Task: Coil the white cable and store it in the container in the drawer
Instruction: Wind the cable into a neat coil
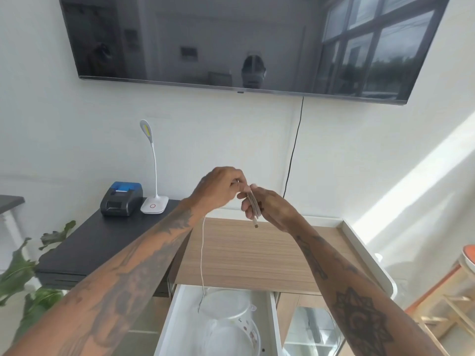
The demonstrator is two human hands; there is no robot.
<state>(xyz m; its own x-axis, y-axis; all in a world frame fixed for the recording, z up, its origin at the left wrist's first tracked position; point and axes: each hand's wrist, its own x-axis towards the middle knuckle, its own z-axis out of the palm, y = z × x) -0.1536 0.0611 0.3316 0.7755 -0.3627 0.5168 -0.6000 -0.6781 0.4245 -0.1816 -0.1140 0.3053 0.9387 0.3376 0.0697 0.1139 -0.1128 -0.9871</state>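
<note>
My right hand [270,209] pinches a flat bundle of folded loops of the cable [253,205] between thumb and fingers, held above the wooden worktop [257,255]; one plug end pokes out below the grip. My left hand [218,187], fingers pressed together on the same cable at the top of the bundle, meets the right hand fingertip to fingertip. From the left hand a loose strand hangs straight down past the worktop's front edge, and its free end dangles over the open drawer [174,319]. In the drawer sits a clear container [226,303] with a second see-through vessel in front of it; whether the cable's tip touches the container I cannot tell. Both forearms are tattooed and reach in from the bottom corners. To the left, a dark side table [102,242] carries a black-and-blue printer [121,199] and, just beside it, a white lamp [154,205] on a bent neck. Plant leaves [18,273] show at the lower left. On the white wall above hangs a dark TV [244,42], with a black cord [294,150] running down from it behind my hands.
</note>
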